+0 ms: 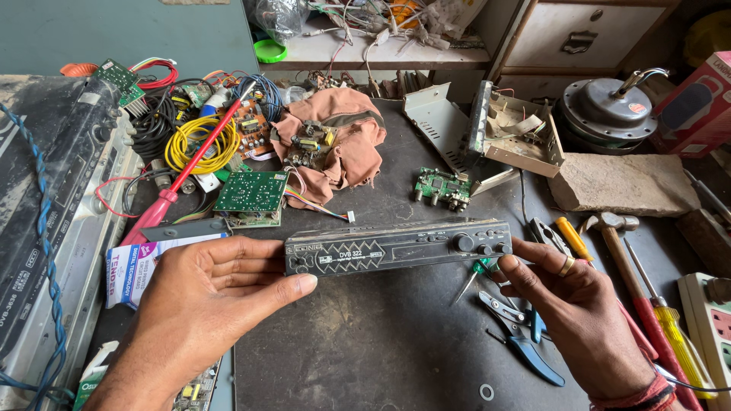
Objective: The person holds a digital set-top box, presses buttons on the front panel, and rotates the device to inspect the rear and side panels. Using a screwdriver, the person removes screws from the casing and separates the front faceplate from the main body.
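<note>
Holding a black receiver front panel (397,246) level above the dark bench (365,342), left hand (205,304) fingers pinching its left end, right hand (579,312) fingers gripping its knob end — blue-handled pliers (521,339) lying just beneath, green circuit board (251,192) sitting beyond.

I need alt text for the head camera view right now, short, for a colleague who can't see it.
Two bare hands hold a long black front panel level above a dark workbench, the left hand at one end and the right hand at the other. Around it lie green circuit boards, coiled wires, pliers, screwdrivers and a hammer.
</note>
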